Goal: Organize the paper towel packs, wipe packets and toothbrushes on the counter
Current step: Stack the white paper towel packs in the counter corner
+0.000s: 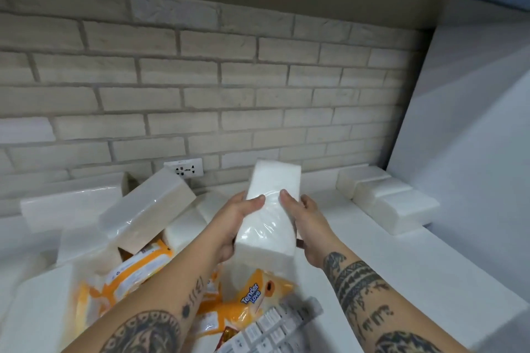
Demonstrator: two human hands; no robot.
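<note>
Both my hands hold one white paper towel pack (272, 198) in clear wrap, lifted above the counter and pointing away from me. My left hand (238, 215) grips its left side with the thumb on top. My right hand (308, 223) grips its right side, thumb also on top. Left of it lies a jumbled pile of paper towel packs (146, 206). Orange and white wipe packets (134, 272) lie below the pile, one marked Tender Love (258, 292). A strip of packaged toothbrushes (275, 324) lies at the bottom centre.
Three paper towel packs (387, 200) stand in a tidy row at the back right of the white counter (430, 281), against the white side wall. A wall socket (183, 170) sits in the brick backsplash behind the pile.
</note>
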